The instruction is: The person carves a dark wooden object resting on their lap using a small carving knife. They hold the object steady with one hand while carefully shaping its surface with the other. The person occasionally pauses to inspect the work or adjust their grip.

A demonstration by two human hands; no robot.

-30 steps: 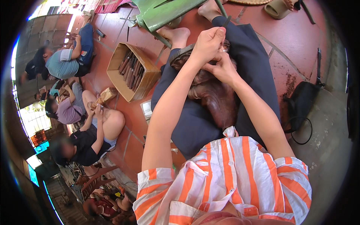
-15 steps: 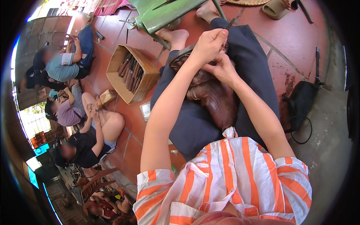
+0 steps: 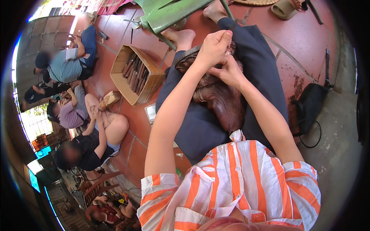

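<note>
Across my lap lies a dark brown wood carving (image 3: 227,109) with deep folds and a smooth rounded lower end. My left hand (image 3: 214,46) is closed in a fist over its upper part, around a slim chisel-like tool (image 3: 233,25) whose dark end sticks up past the knuckles. Right below, against the carving, my right hand (image 3: 230,72) has its fingers curled and its thumb pointing left, touching or nearly touching the left hand. Whatever the right fingers pinch is hidden, as is the tool's lower end.
A cardboard box (image 3: 154,84) of several wooden-handled chisels (image 3: 135,73) stands on the tiles at left. A green stool (image 3: 173,15) is ahead. At right lies a black bag (image 3: 308,109). Several people sit at left; the nearest holds a pale wood block (image 3: 111,99).
The protruding end of the tool has tilted less to the right and shows shorter above my left fist. Both my hands have barely shifted on the carving.
</note>
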